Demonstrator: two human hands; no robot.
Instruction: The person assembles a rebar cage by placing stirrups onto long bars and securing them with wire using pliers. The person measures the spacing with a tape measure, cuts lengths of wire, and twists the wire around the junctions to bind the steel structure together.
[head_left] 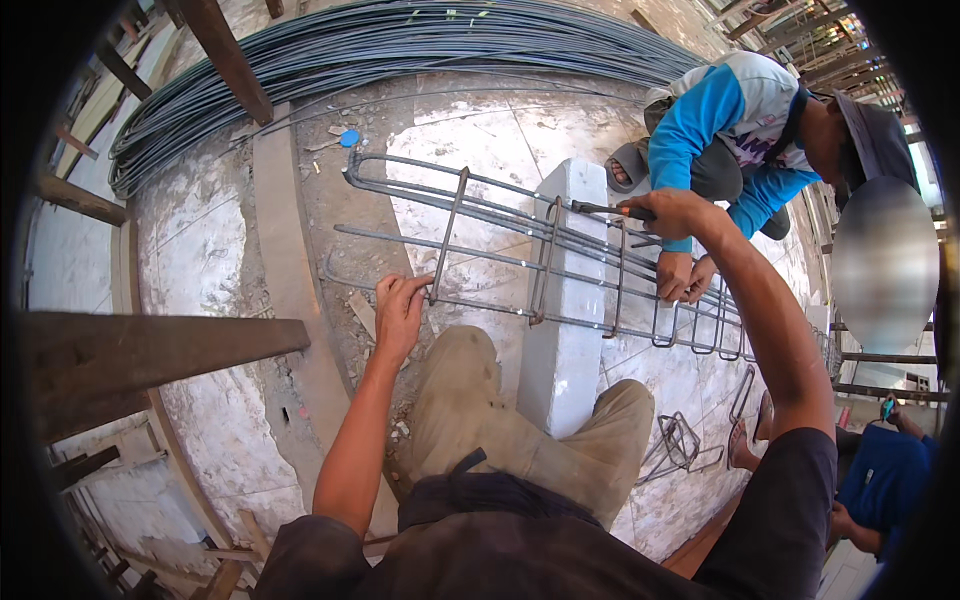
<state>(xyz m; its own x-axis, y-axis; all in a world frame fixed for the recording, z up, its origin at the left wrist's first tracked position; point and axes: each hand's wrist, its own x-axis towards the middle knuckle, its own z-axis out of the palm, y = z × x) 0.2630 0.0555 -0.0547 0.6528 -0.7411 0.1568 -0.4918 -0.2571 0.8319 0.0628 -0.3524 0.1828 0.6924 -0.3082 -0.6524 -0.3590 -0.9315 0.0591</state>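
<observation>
Pinching the end stirrup [449,232] by its near corner with left hand [397,310]; clasping a dark-handled tool [600,209] in right hand [672,213]. Working a rebar cage [601,283] laid across both side edges of the white block [562,390]. Probably aligning for tying; next, likely needs that corner held steady.

A long cage of dark grey ribbed steel bars [546,267], crossed by rectangular steel stirrups [450,230], lies across the far part of a white rectangular block [565,370], overhanging its left and right edges, with hooked bar ends at left. A slim dark metal hand tool [598,209] with orange-marked handles points left, its tip just beside a stirrup near the block's far end.
</observation>
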